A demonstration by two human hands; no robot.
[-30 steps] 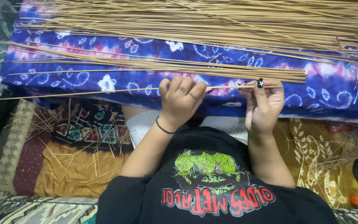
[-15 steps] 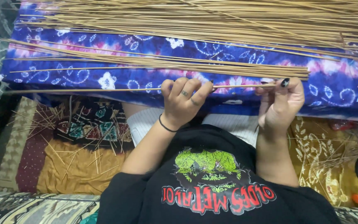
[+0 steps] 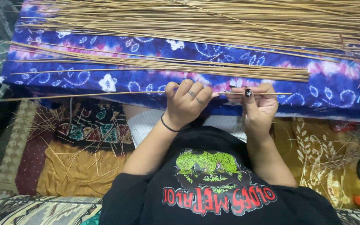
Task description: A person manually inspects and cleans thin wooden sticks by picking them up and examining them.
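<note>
Where the thin stick (image 3: 105,94) lies crosswise before you, its long axis runs left to right, the free length trailing far out to your left over the blue patterned cloth (image 3: 105,79). Your left hand (image 3: 187,104) pinches it near mid-length; your right hand (image 3: 255,104), just beside, grips nearer its right tip.

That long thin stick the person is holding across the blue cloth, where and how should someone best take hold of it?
Grip the stick near its middle, pinching it from above with fingertips, much as the left hand and right hand do. It lies level and runs far out to the left, so an end grip would probably let it droop or bend. Two pinches set apart look steadiest.
</note>
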